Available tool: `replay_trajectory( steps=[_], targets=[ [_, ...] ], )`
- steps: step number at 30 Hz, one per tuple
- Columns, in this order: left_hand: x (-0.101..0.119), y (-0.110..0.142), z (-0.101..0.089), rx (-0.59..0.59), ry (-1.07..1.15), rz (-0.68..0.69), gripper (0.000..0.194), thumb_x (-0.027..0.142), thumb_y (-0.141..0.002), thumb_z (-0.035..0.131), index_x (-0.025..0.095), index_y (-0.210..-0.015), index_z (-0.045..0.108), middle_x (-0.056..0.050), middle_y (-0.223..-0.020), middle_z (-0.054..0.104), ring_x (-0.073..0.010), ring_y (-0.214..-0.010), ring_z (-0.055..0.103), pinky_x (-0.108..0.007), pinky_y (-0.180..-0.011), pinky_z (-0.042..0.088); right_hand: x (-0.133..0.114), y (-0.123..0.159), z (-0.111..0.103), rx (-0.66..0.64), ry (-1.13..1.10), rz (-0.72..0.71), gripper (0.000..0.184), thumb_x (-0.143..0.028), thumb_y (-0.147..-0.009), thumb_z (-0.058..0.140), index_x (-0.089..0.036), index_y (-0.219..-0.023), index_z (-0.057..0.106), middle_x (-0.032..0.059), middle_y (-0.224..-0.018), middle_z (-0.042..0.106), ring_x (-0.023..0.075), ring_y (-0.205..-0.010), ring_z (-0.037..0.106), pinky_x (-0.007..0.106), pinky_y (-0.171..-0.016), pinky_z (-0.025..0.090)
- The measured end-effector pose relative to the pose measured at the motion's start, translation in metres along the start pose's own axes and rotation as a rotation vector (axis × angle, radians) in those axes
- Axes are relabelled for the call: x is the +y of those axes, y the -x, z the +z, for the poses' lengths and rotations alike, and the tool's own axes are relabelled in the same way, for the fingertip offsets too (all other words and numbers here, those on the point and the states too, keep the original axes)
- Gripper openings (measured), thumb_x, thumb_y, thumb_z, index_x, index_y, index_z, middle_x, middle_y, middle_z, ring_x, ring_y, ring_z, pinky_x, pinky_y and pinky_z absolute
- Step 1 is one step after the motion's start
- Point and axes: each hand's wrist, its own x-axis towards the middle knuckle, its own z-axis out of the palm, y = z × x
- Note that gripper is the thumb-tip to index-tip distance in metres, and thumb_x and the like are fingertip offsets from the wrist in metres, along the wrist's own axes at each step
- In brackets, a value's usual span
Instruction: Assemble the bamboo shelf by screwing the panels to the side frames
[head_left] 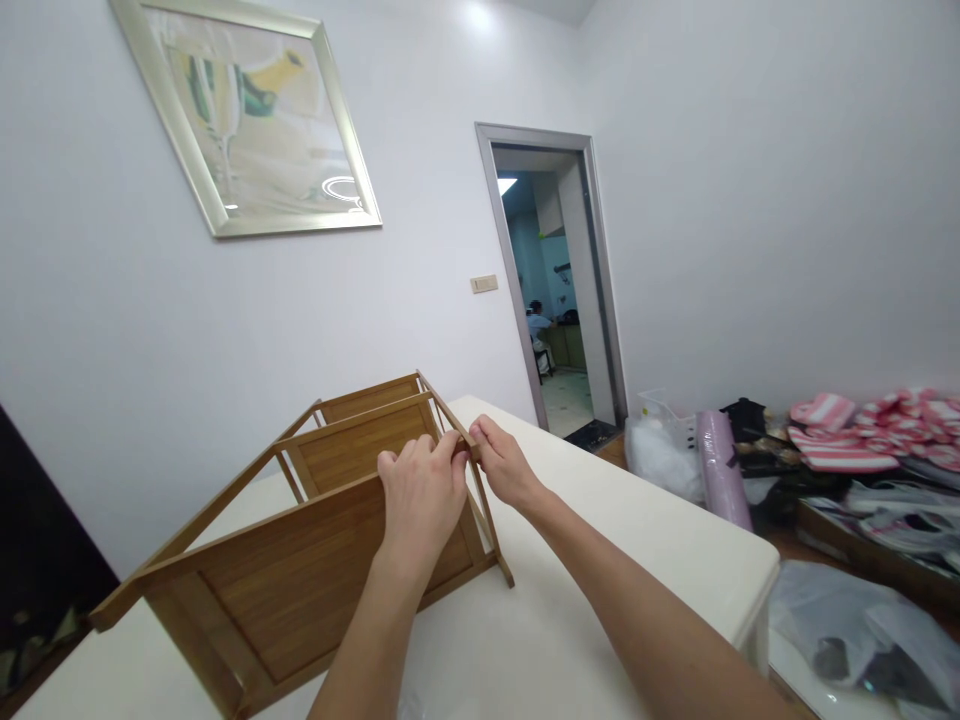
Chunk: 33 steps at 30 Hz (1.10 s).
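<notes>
A brown wooden shelf rack (337,550) lies on its side on the white table (600,530), its panelled shelves standing upright. My left hand (424,490) is closed over the top edge of the nearest shelf, close to its right corner. Right beside it, my right hand (501,458) is closed at that corner, where the shelf meets the side frame (480,510). The two hands nearly touch. Whatever small part may sit between the right fingers is hidden.
A framed picture (259,110) hangs on the wall left of an open doorway (559,290), with a seated person (538,330) beyond. On the right are a purple roll (721,470), pink striped cloth (847,440) and plastic bags (870,620) past the table's edge.
</notes>
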Motion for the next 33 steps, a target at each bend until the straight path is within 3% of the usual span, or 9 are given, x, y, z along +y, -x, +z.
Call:
replay_trajectory(
  steps=[6,11,16,33],
  targets=[
    [-0.002,0.000,0.004,-0.005,0.035,0.042,0.027,0.023,-0.093,0.042,0.024,-0.113,0.060,-0.009,-0.095,0.067,-0.0253,-0.095,0.059,-0.039,-0.081,0.031,0.007,-0.004,0.001,0.039,-0.001,0.039,0.036,-0.046,-0.096,0.033,-0.024,-0.067,0.035,-0.0049,-0.060,0.040,0.0140,-0.059,0.040,0.025,-0.055,0.031],
    [-0.011,0.000,0.008,0.006,0.178,0.086,0.041,0.007,-0.088,0.039,0.024,-0.123,0.054,-0.008,-0.104,0.066,-0.0229,-0.100,0.059,-0.036,-0.085,0.033,0.013,-0.004,0.003,0.090,-0.014,0.049,0.038,-0.049,-0.096,0.034,-0.024,-0.068,0.035,-0.0053,-0.060,0.038,0.0135,-0.059,0.040,0.025,-0.054,0.030],
    [-0.015,0.000,0.006,0.028,0.289,0.119,0.045,-0.001,-0.085,0.035,0.023,-0.117,0.056,-0.007,-0.111,0.063,-0.0201,-0.103,0.057,-0.034,-0.088,0.035,0.017,0.001,0.001,0.122,-0.074,0.034,0.033,-0.049,-0.096,0.036,-0.023,-0.076,0.043,-0.0055,-0.063,0.042,0.0131,-0.059,0.042,0.024,-0.055,0.033],
    [-0.021,-0.003,0.019,0.103,0.340,0.154,0.045,-0.006,-0.082,0.038,0.022,-0.108,0.062,-0.005,-0.100,0.064,-0.0187,-0.093,0.059,-0.035,-0.084,0.036,0.011,0.004,-0.008,0.086,-0.109,0.002,0.012,-0.031,-0.092,0.044,-0.022,-0.090,0.053,-0.0041,-0.065,0.054,0.0121,-0.054,0.051,0.024,-0.053,0.040]
  ],
)
